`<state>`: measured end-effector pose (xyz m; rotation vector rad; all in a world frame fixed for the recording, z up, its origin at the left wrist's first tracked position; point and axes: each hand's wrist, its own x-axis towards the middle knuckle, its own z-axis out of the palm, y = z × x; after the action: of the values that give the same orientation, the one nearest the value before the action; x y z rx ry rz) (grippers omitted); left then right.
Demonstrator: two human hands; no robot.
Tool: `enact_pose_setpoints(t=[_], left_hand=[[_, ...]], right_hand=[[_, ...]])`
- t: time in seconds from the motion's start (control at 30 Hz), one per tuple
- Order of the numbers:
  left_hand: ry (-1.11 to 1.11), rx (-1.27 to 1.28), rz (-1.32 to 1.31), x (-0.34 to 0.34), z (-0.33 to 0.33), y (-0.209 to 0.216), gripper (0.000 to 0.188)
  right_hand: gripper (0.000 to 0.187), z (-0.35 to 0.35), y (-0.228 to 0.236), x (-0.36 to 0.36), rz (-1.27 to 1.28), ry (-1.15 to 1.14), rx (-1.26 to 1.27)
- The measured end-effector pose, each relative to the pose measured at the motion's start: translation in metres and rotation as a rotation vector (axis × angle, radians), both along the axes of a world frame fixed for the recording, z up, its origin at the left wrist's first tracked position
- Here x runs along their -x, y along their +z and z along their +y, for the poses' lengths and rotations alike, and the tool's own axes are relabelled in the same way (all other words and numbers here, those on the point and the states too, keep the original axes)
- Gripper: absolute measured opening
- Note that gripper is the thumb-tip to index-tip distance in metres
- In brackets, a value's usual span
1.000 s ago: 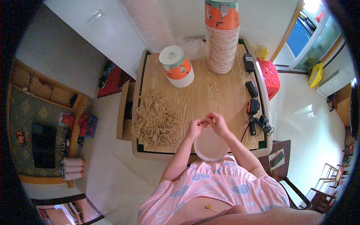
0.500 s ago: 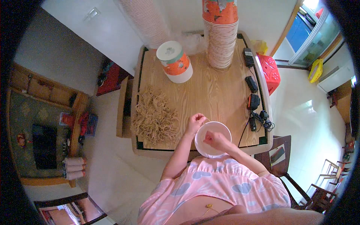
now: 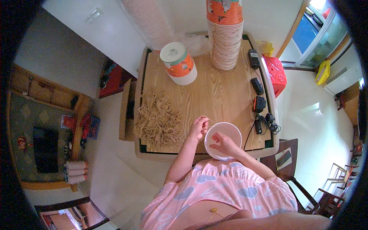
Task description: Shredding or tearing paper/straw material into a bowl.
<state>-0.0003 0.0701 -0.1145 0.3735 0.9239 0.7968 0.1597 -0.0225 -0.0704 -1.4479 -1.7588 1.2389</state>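
Note:
A white paper bucket (image 3: 236,134) sits against me at the table's front edge, its mouth facing up toward me. My right hand (image 3: 225,145) reaches inside it, thumb and fingers apart, with nothing visible between them. Just left of the rim, my left hand (image 3: 198,128) pinches a thin tan cord (image 3: 209,121) that runs toward the bucket's rim. Left of that hand lies a loose heap of tan cords (image 3: 159,120). Where the cord meets the bucket is too small to make out.
An orange-and-white bucket stack (image 3: 180,67) stands upside down behind the heap. A tall stack of buckets (image 3: 227,46) rises at the back, and another stack (image 3: 149,23) leans at the wall. Power adapters (image 3: 259,103) with black cables line the right edge; a red stool (image 3: 275,74) stands beyond.
The bucket has shifted slightly right and tilted. My right hand has opened from a closed shape inside it, while my left hand stays near the same place with the cord.

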Motion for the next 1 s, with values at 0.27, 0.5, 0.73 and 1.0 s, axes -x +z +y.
enact_pose_setpoints(t=[0.27,0.5,0.73,1.0], left_hand=[[-0.046,-0.256,0.274,-0.013,-0.002,0.024,0.005],[-0.104,-0.297,0.287,-0.019,0.005,0.04,0.006],[0.022,-0.425,0.319,-0.016,0.01,0.041,0.004],[0.018,-0.166,0.057,0.001,0.018,0.034,0.003]], right_hand=[[0.02,0.032,0.014,-0.002,-0.222,-0.153,-0.447],[0.026,0.057,-0.009,0.0,-0.266,-0.114,-0.48],[0.011,0.061,-0.014,0.006,-0.343,-0.099,-0.548],[0.005,0.062,-0.015,-0.004,-0.287,-0.037,-0.573]])
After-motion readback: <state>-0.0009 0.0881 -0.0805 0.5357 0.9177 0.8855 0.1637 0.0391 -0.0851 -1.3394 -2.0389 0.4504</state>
